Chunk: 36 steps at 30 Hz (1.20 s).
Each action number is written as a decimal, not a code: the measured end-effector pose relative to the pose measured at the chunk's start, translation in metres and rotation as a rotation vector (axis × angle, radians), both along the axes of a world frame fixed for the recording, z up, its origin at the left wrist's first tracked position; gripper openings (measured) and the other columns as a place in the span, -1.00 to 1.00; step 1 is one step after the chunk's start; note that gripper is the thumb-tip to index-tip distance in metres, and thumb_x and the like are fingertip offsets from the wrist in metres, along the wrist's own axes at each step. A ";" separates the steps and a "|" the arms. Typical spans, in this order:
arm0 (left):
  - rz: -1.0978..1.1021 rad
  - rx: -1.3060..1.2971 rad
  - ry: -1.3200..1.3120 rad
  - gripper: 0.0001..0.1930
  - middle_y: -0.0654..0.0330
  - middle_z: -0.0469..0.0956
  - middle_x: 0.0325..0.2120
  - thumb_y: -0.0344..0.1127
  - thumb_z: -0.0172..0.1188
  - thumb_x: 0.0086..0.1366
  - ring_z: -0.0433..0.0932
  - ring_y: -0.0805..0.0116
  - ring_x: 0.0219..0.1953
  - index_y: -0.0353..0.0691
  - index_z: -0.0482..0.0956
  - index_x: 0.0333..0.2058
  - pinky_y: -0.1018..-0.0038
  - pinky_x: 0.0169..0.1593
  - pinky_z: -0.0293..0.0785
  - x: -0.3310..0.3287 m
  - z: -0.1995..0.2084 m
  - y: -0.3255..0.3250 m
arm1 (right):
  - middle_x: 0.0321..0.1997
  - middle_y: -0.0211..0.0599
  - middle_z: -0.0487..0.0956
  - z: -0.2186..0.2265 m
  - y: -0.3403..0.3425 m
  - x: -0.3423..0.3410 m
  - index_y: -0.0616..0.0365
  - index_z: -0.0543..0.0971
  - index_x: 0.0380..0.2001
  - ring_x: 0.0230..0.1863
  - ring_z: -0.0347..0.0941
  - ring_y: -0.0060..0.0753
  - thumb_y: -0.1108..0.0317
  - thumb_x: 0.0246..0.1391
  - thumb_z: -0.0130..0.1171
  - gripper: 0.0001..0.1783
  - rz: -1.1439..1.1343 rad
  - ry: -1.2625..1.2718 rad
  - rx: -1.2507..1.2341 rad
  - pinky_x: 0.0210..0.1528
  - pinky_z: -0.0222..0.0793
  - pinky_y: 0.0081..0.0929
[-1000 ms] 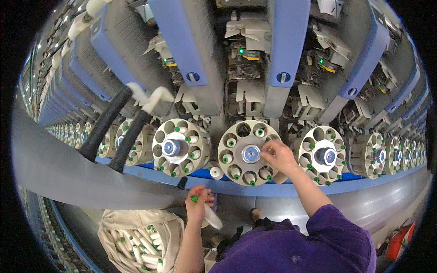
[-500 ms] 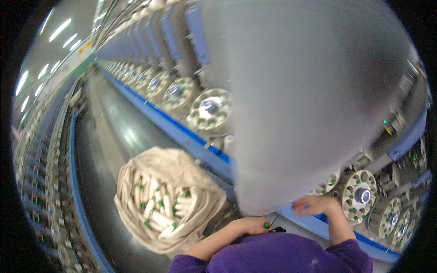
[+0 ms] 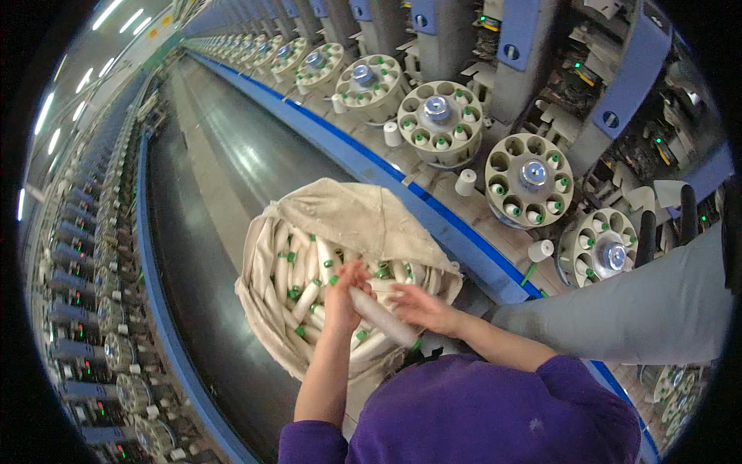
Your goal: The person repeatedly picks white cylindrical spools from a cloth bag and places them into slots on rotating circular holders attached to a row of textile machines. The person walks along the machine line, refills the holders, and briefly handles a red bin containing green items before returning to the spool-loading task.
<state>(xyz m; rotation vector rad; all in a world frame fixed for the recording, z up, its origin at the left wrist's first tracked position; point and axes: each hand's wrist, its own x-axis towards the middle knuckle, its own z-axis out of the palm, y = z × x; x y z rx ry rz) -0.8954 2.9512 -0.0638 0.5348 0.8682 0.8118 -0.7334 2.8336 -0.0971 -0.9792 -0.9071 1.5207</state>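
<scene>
A white yarn bobbin (image 3: 384,318) slants between my hands, slightly blurred, with a green end low at its right. My left hand (image 3: 345,295) is around its upper end, fingers partly curled. Just right of the bobbin, my right hand (image 3: 423,308) has its fingers apart; I see no clear grip on anything. Under both hands is a beige cloth sack (image 3: 340,203) full of white yarn bobbins with green ends, lying in different directions. The sack's far edge is folded over part of them.
A long blue-edged machine runs up the right, bearing round bobbin magazines (image 3: 533,175) and small white cones (image 3: 465,182). A thick grey tube (image 3: 618,309) lies across the right beside my arm. Another machine row (image 3: 85,309) lines the left of the dark aisle floor (image 3: 224,147).
My view has shifted, and the grey shape that covered the middle now lies low at the right. Both hands have come over the sack, with the bobbin now in plain sight between them.
</scene>
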 end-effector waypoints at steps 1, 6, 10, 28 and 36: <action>0.078 -0.008 -0.035 -0.77 0.21 0.48 -0.48 -0.23 0.05 0.33 0.40 0.41 -0.57 -0.21 0.43 -0.12 0.37 -0.47 0.41 0.005 0.006 0.012 | -0.21 -0.27 0.53 0.010 0.011 0.001 0.16 0.30 0.11 -0.24 0.48 -0.46 0.15 0.20 0.11 -0.50 0.169 -0.038 -0.089 -0.23 0.46 -0.46; 0.260 0.026 -0.162 -0.74 0.28 0.43 -0.50 -0.16 0.01 0.36 0.33 0.43 -0.56 -0.15 0.41 -0.08 0.40 -0.46 0.37 0.010 0.024 0.056 | -0.59 -0.54 0.32 0.032 0.010 0.054 0.09 0.44 -0.24 -0.66 0.20 -0.64 -0.09 0.28 -0.11 -0.56 0.431 -0.103 -0.431 -0.61 0.24 -0.61; 0.301 -0.003 -0.209 -0.75 0.30 0.40 -0.52 -0.14 -0.06 0.38 0.31 0.44 -0.54 -0.14 0.39 -0.10 0.41 -0.44 0.36 0.027 0.018 0.063 | -0.58 -0.53 0.40 0.029 -0.021 0.085 0.11 0.46 -0.37 -0.52 0.35 -0.60 -0.05 0.31 -0.16 -0.55 -0.137 -0.582 -0.368 -0.32 0.37 -0.41; -0.656 0.122 -0.021 -0.54 0.14 0.36 0.01 0.06 0.05 0.33 0.32 0.19 0.08 -0.19 0.38 0.01 0.02 0.11 0.25 0.278 0.033 -0.034 | -0.18 -0.30 0.55 0.027 -0.165 0.309 0.24 0.47 -0.36 -0.18 0.47 -0.41 0.21 0.26 0.02 -0.73 -1.419 -0.809 -0.119 -0.12 0.38 -0.50; -0.754 0.400 -0.166 -0.69 0.19 0.55 -0.18 -0.08 0.19 0.27 0.47 0.39 -0.09 -0.16 0.50 -0.16 0.37 -0.10 0.44 0.446 0.013 -0.109 | 0.06 -0.07 0.44 -0.006 -0.244 0.360 0.15 0.47 -0.31 0.06 0.39 -0.04 0.16 -0.07 0.30 -0.64 -1.424 -1.339 -0.642 0.10 0.25 -0.16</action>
